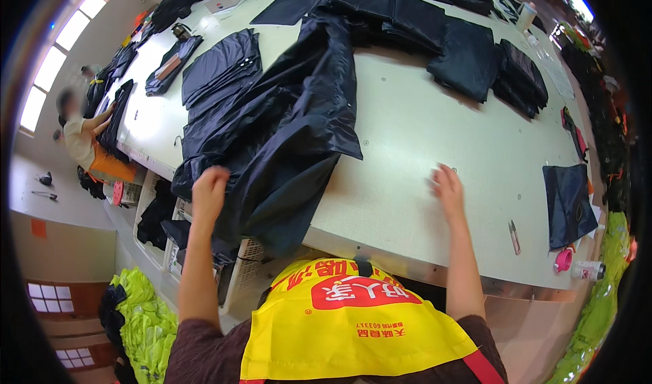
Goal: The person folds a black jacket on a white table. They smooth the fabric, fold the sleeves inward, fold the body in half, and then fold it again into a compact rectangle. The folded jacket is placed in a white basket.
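A large black garment of thin, shiny cloth (pixel 292 136) lies loosely spread on the pale table, its near end hanging over the front edge. My left hand (pixel 211 188) is at its left near side, with fingers closed on the cloth; the fingertips are partly blurred. To the right, my right hand (pixel 448 188) is over the bare tabletop, apart from the garment. Its fingers are loosely spread and slightly smeared, with nothing in them.
Folded black garments (pixel 465 58) lie along the far side, with another stack (pixel 223 68) left of the loose one. Thread snips (pixel 514 237), a pink tape roll (pixel 563 260) and a dark folded piece (pixel 569 206) lie at right. A co-worker (pixel 85 136) works at far left. White crates (pixel 243 270) stand below.
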`<state>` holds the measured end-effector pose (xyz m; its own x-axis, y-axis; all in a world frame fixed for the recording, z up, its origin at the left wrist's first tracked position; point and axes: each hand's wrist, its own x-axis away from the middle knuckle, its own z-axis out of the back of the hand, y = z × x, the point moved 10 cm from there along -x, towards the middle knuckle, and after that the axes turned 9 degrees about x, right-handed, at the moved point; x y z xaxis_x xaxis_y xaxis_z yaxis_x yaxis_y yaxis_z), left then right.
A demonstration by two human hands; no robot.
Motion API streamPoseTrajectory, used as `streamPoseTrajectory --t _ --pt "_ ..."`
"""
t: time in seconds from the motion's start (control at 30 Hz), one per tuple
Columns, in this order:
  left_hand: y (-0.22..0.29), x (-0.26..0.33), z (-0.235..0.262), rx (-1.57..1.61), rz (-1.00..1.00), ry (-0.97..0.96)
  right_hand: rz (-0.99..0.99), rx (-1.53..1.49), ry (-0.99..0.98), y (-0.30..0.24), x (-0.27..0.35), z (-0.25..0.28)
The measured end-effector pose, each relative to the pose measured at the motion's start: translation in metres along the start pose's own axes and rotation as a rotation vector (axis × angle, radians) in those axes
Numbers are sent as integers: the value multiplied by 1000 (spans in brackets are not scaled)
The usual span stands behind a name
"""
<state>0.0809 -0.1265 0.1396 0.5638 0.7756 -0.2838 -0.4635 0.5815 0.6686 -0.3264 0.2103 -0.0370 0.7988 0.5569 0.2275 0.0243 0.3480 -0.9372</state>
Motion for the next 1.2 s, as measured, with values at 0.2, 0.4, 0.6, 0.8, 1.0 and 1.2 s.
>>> streamPoseTrajectory --t 0.2,0.4,0.6,0.8,1.0,1.2 --pt "8 -93 -150 43 -40 -497 -310 -586 -459 -42 -63 -194" --pt "14 2 -252 -126 -358 -602 -403 -712 -471 -63 35 -255" --pt "-7 91 -181 -43 -282 -670 539 992 -1242 -96 196 -248" --pt "22 115 57 87 -476 -266 1019 1303 -508 -263 108 -253" --pt "78 136 226 158 -768 210 1812 1438 -335 -242 75 -398" --pt "22 195 358 145 -587 1108 2219 1123 -1153 -154 227 -461"
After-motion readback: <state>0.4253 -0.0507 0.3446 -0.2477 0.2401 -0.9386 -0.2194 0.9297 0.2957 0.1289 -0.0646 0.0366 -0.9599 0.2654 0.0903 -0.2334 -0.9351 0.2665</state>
